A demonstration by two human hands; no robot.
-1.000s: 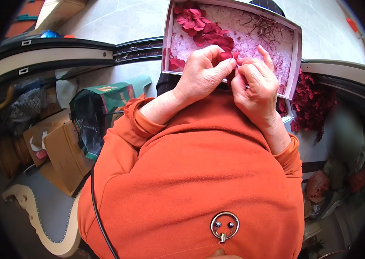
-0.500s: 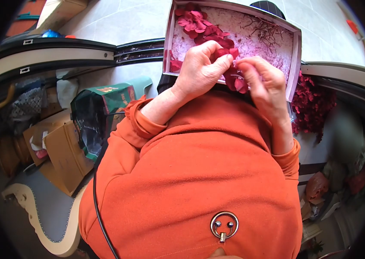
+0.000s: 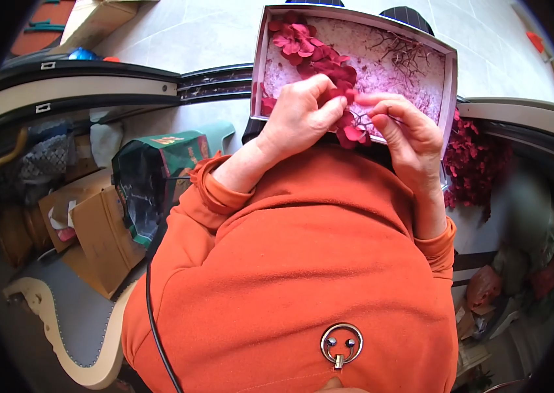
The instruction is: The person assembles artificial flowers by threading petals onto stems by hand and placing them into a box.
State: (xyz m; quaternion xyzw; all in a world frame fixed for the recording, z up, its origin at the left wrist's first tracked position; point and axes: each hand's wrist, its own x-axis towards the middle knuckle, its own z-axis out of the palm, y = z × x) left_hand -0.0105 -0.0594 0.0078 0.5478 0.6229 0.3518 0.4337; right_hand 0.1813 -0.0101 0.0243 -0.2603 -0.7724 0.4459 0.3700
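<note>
Dark red artificial flowers (image 3: 329, 71) hang together in a strand across a shallow box (image 3: 452, 92) at my lap. My left hand (image 3: 303, 114) is closed on this strand, thumb and forefinger pinching it near its lower end. Loose petals (image 3: 353, 134) stick out below that grip. Just to the right, my right hand (image 3: 411, 128) has its thumb and bent fingers close together at a thin pale stem (image 3: 360, 119) among the flowers. Its forefinger reaches toward my left thumb. Thin brown stems (image 3: 411, 52) lie in the box's upper right, over pinkish-white bits on its bottom.
A heap of dark red flowers (image 3: 476, 160) lies right of the box. To the left are a green bag (image 3: 152, 173) and an open cardboard box (image 3: 103, 229). Sliding door tracks (image 3: 214, 82) cross behind. A black cable (image 3: 149, 308) runs down my left side.
My right hand has drawn slightly right and its fingers have loosened from the petals, with the forefinger now straighter. The left hand keeps its pinch on the strand.
</note>
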